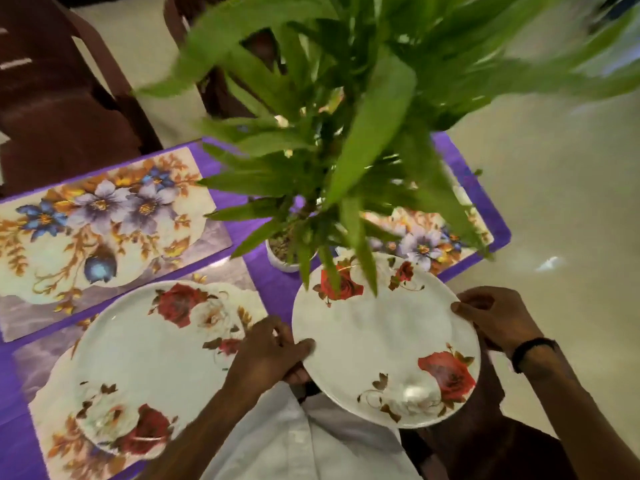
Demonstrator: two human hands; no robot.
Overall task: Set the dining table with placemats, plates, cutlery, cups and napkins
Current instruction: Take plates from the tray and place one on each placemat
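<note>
I hold a white plate with red roses in both hands over the table's near edge. My left hand grips its left rim and my right hand grips its right rim. A second rose plate lies on a floral placemat at the lower left. Another floral placemat lies bare at the far left. A third placemat sits on the right side, mostly hidden behind plant leaves and the held plate.
A leafy green plant in a white pot stands mid-table and overhangs the held plate. The purple tablecloth covers the table. Dark brown chairs stand at the far left. A pale floor lies to the right.
</note>
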